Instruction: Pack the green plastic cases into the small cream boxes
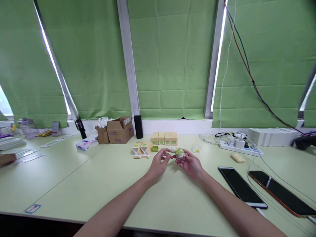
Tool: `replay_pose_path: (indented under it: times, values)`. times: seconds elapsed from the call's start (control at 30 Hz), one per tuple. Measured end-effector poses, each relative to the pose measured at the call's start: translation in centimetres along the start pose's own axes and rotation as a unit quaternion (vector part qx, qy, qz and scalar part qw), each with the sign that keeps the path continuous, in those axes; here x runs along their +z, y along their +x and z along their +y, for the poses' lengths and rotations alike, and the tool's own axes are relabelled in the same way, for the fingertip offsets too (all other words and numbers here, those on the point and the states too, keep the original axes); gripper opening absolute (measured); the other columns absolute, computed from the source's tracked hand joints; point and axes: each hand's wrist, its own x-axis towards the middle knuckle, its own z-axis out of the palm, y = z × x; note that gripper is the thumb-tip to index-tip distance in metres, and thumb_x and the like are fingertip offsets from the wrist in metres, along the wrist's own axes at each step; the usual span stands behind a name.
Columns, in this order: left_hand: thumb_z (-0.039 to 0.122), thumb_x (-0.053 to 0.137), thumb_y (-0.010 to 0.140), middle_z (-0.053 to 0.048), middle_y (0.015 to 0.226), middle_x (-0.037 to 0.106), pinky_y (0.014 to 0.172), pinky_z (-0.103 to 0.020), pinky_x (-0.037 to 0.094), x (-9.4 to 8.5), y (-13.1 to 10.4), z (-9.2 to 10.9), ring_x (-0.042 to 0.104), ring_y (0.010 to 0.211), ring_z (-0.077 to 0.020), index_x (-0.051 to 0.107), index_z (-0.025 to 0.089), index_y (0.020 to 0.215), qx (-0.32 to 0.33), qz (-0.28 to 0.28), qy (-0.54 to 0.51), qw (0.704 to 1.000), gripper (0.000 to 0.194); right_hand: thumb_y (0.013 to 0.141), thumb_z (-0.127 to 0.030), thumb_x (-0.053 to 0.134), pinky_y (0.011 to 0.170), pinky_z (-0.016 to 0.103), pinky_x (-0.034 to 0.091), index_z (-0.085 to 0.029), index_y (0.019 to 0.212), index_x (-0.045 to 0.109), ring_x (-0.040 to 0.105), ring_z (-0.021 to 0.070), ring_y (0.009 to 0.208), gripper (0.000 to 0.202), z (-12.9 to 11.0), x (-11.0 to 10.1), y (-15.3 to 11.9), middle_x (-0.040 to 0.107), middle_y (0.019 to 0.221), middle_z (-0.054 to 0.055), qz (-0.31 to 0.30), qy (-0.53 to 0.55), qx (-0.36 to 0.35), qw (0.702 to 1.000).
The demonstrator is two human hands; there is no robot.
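Handling a small green-and-clear piece (180, 153) looks like the step in hand: it is held above the tabletop (98, 177), beyond its middle toward the far edge. The right hand (192, 165)'s fingers are closed around the piece; the left hand (158, 163)'s are bent just beside it, and I cannot tell whether they pinch anything. The next move probably calls for a steady right hold and precise left fingertips. Cream boxes (164, 135) near the far edge carry green labels (168, 143) too small to read; the brown carton (120, 134)'s purple print is illegible.
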Motion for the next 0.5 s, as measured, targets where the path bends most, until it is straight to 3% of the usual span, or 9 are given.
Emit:
replay_pose_path:
  times: [0.2,0.3,0.4,0.5]
  values:
    - [0.041,0.056,0.094,-0.007,0.099,0.073,0.085,-0.036,0.052,0.1,0.1,-0.3,0.071,0.095,-0.0223,0.064,0.021,0.108,-0.036,0.013,0.037,0.999,0.026,0.083,-0.050,0.068,0.074,0.047,0.055,-0.027,0.109,0.058,0.073,0.0292,0.079,0.036,0.3,-0.8,0.4,0.078,0.092,0.013,0.004,-0.023,-0.014,1.000]
    - [0.031,0.051,0.092,-0.007,0.095,0.072,0.080,-0.034,0.051,-0.1,0.2,-0.7,0.069,0.093,-0.0222,0.067,0.020,0.093,-0.038,0.011,0.060,0.997,0.019,0.082,-0.052,0.069,0.075,0.046,0.055,-0.028,0.109,0.059,0.073,0.0289,0.080,0.038,0.2,-0.9,0.5,0.077,0.095,0.011,0.010,-0.031,-0.019,0.999]
    - [0.023,0.048,0.087,-0.006,0.087,0.069,0.076,-0.032,0.049,-0.3,0.3,-1.3,0.065,0.089,-0.0214,0.065,0.020,0.075,-0.039,0.014,0.087,0.995,0.020,0.076,-0.047,0.078,0.074,0.045,0.056,-0.027,0.108,0.061,0.073,0.0274,0.078,0.041,0.1,-0.7,0.4,0.076,0.092,0.008,0.036,-0.004,-0.017,0.999]
    - [0.021,0.048,0.086,-0.005,0.084,0.067,0.075,-0.032,0.047,-0.4,0.4,-1.5,0.063,0.089,-0.0216,0.063,0.020,0.072,-0.035,0.011,0.095,0.995,0.020,0.069,-0.042,0.087,0.074,0.043,0.056,-0.026,0.109,0.062,0.073,0.0257,0.078,0.050,-0.1,-0.2,0.1,0.075,0.089,0.005,0.048,0.014,-0.025,0.998]
